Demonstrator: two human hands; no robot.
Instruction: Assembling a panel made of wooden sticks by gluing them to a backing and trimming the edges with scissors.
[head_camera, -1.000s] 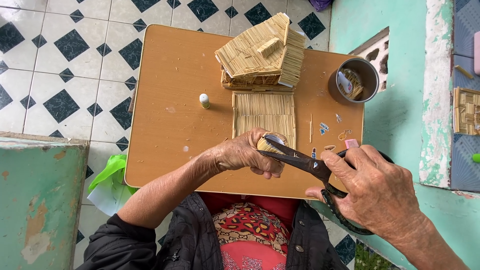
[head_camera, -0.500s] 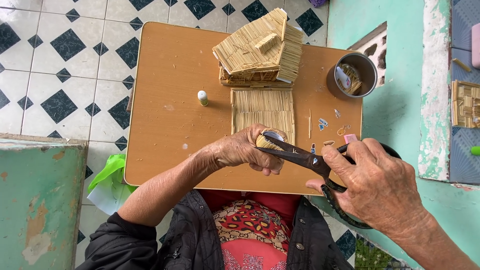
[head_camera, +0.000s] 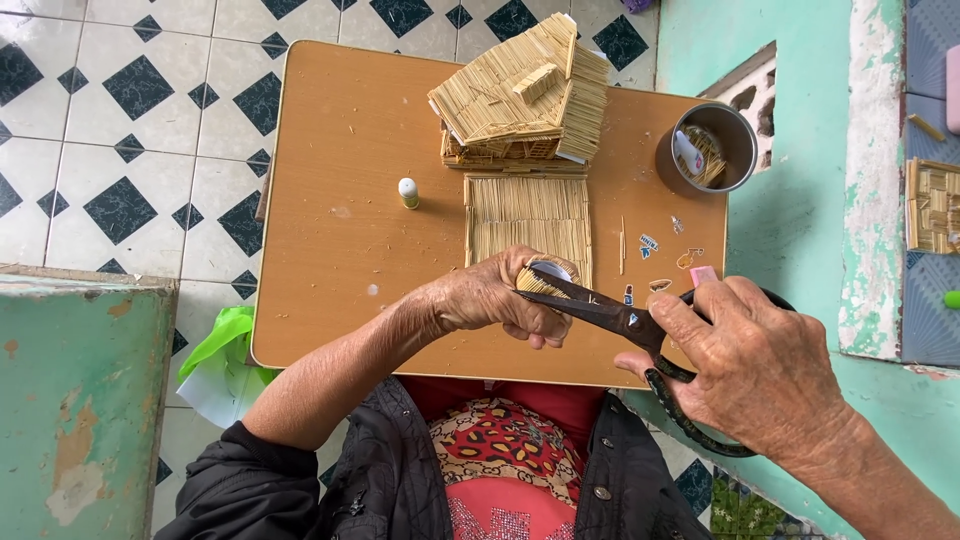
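The left hand (head_camera: 495, 300) is curled tight around a small bundle of pale thin sticks (head_camera: 545, 283), whose cut ends poke out past the thumb side of the fist. The right hand (head_camera: 745, 365) grips a pair of large dark metal scissors (head_camera: 625, 320) by the looped black handles, fingers threaded through and clenched; the blades reach leftward and meet the stick ends right at the fist (whether the blades are fully shut on the sticks cannot be told).

Both hands hover over the near edge of a brown rectangular wooden tabletop (head_camera: 340, 200). Just beyond the left hand lies a flat square mat of pale sticks laid side by side (head_camera: 528, 212), and touching its far edge stands a small model house built of the same pale sticks (head_camera: 525, 100), its pitched roof carrying a little chimney block. To the left of the mat, well apart, a small white bottle with a green base (head_camera: 408, 192) stands upright. At the far right corner sits a round grey metal cup (head_camera: 708, 147) with a few sticks inside. A few small coloured stickers (head_camera: 650, 243) dot the surface near the scissors, and one loose stick lies beside the mat.

A crumpled green plastic bag (head_camera: 222, 345) lies on the white-and-black tiled floor (head_camera: 120, 120) beside the table.
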